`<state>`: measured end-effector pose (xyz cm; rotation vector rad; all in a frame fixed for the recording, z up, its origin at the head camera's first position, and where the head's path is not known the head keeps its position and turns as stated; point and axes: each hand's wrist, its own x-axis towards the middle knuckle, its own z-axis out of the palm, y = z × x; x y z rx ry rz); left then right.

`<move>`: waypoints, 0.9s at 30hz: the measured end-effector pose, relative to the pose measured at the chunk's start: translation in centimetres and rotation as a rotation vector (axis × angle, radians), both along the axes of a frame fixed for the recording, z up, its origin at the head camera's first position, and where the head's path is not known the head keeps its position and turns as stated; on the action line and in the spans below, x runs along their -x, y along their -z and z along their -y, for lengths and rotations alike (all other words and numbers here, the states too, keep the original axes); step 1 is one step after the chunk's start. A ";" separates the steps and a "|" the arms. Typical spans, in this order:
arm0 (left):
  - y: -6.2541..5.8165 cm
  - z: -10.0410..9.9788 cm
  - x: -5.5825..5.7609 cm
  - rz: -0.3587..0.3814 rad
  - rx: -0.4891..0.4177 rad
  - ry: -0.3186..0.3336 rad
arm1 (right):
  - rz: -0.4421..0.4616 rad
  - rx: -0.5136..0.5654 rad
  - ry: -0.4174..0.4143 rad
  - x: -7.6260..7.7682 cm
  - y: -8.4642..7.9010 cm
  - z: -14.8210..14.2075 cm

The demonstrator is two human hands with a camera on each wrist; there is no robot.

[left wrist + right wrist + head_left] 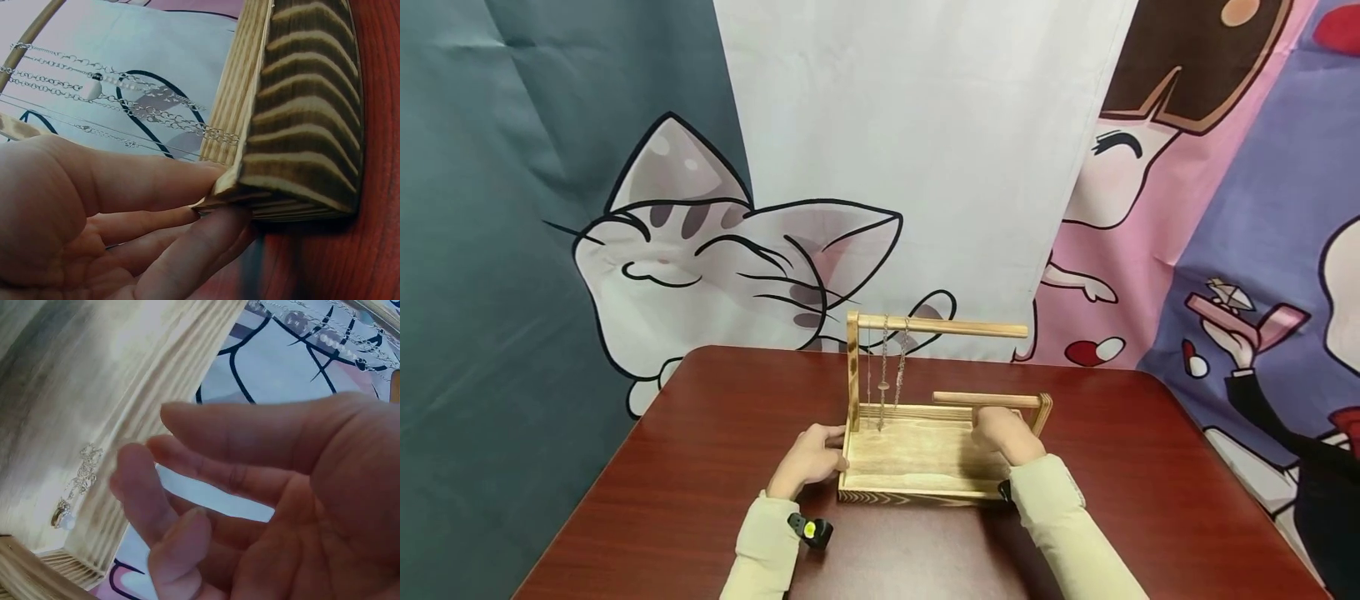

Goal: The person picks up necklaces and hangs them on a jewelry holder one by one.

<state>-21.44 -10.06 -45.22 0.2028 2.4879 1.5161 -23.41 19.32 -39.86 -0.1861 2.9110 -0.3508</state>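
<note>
A wooden jewelry stand [910, 462] has a shallow tray base, a tall rod [940, 326] on its left post and a lower rod [985, 399] on its right post. My left hand [808, 458] grips the tray's left side, thumb at the rim and fingers outside it. Several silver necklaces [883, 375] hang from the tall rod, one with a white bead [92, 89]. My right hand [1006, 433] is over the tray's right part, its fingers loosely bent with nothing between them. Near those fingertips, a small chain [84, 475] lies in the tray's corner.
The stand rests on a dark red table [722, 417] with rounded far corners. Behind it hangs a cartoon-printed cloth [925, 125] with a cat on it. A black wrist device [811, 530] is strapped at my left sleeve.
</note>
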 end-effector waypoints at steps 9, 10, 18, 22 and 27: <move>-0.4 -0.1 0.0 0.000 0.025 0.001 | 0.016 -0.062 0.025 1.6 1.2 -0.3; -0.3 -0.1 0.1 -0.002 0.027 0.000 | 0.013 -0.075 0.032 1.8 1.5 -0.3; -0.2 0.0 -0.1 0.013 0.027 -0.006 | 0.017 -0.153 0.070 2.6 2.6 -0.3; -0.2 0.0 -0.1 0.007 0.041 -0.001 | 0.021 -0.160 0.092 2.6 2.7 -0.1; -0.3 0.0 -0.2 0.002 0.041 -0.002 | 0.037 -0.171 0.117 2.7 2.6 0.2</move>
